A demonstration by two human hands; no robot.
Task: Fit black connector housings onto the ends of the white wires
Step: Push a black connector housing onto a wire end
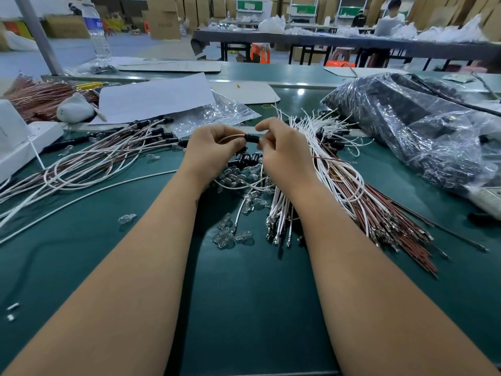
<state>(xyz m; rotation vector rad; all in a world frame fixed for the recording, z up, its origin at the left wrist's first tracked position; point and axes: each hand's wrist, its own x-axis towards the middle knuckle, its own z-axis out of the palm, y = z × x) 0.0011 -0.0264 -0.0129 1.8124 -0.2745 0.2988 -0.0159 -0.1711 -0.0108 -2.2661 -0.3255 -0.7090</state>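
The housing (251, 138) lies lengthwise left to right between the hands, raised above the surface (244, 294). The right hand (282, 153) pinches its right end. The left hand (214, 151) pinches the wire (233, 136) feeding its left end, so the push runs along that axis. Loose housings (248, 158) and bulbs (225, 237) lie beneath; the white wire bundle (320, 158) lies just right, finished leads (108, 158) left.
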